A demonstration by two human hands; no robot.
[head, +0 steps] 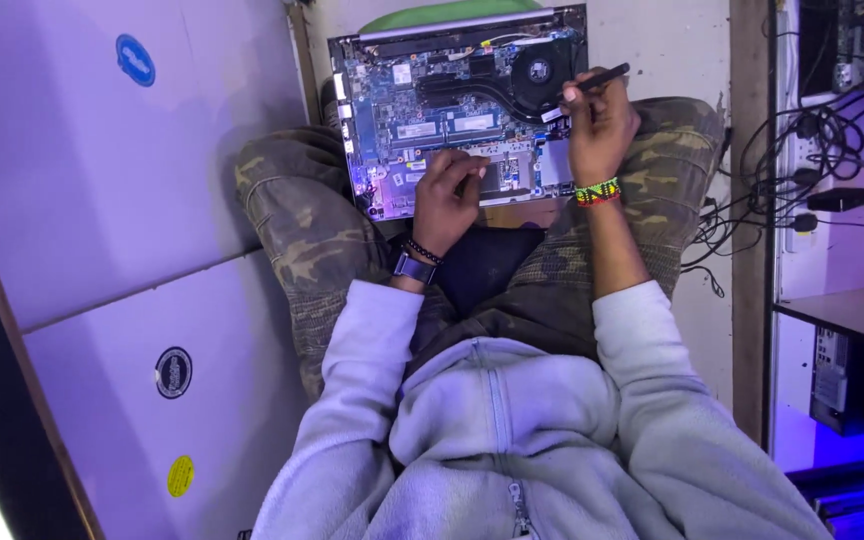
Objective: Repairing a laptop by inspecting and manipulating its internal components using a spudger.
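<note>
An opened laptop (452, 110) lies across my knees with its circuit board, black fan and memory modules exposed. My left hand (445, 198) rests on the laptop's near edge, fingers curled against a dark rectangular part; whether it grips anything is hidden. A dark watch and a bead bracelet sit on that wrist. My right hand (600, 128) is at the laptop's right side, closed around a thin black screwdriver (597, 80) whose tip points toward the fan. A colourful bead bracelet circles this wrist.
Pale flat panels with round stickers (102, 200) fill the left. A tangle of black cables and plugs (812, 170) hangs at the right beside a desk edge (852, 310). A green object (452, 14) lies beyond the laptop. My camouflage trousers (302, 230) support the laptop.
</note>
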